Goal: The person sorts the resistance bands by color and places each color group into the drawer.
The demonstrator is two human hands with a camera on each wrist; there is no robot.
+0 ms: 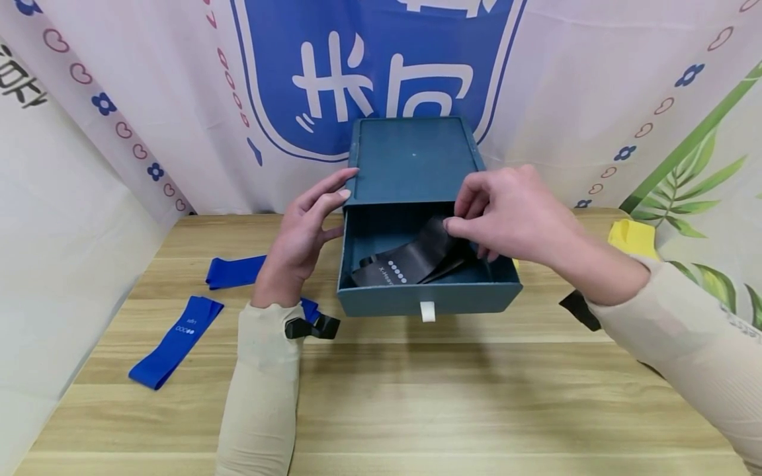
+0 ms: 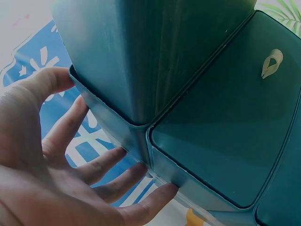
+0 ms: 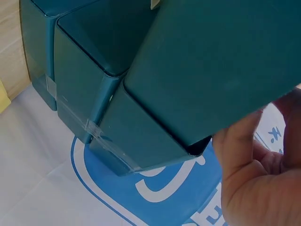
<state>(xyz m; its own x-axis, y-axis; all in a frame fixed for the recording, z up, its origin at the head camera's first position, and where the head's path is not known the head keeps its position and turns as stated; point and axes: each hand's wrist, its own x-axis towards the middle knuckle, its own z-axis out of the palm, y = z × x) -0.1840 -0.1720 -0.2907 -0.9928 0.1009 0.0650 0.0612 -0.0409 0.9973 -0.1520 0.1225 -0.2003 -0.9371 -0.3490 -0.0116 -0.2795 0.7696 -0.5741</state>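
Black band [image 1: 411, 261] located inside the drawer [image 1: 369, 303], lying aslant with its printed end, marked "X-Heav" and a row of pale dots, toward the front left corner; its other end rises toward the right hand [image 1: 518, 211], which pinches it between thumb and fingers. The drawer is pulled out from the top of the dark teal cabinet [image 1: 417, 162]; a white tab [image 1: 427, 311] is fitted at the middle of its front wall. The left hand [image 1: 297, 238] grasps nothing; its fingers are extended and spread, the tips touching the left side of the cabinet. Further drawer fronts sit below the open one, as the left wrist view shows. On the table [image 1: 417, 410], left side: two blue bands [image 1: 176, 342] lie apart from each other; a blue piece [image 1: 309, 309] shows beside the left wrist; right side: a yellow item [image 1: 632, 238] lies near the far edge; behind stands a printed curtain [image 1: 553, 66].
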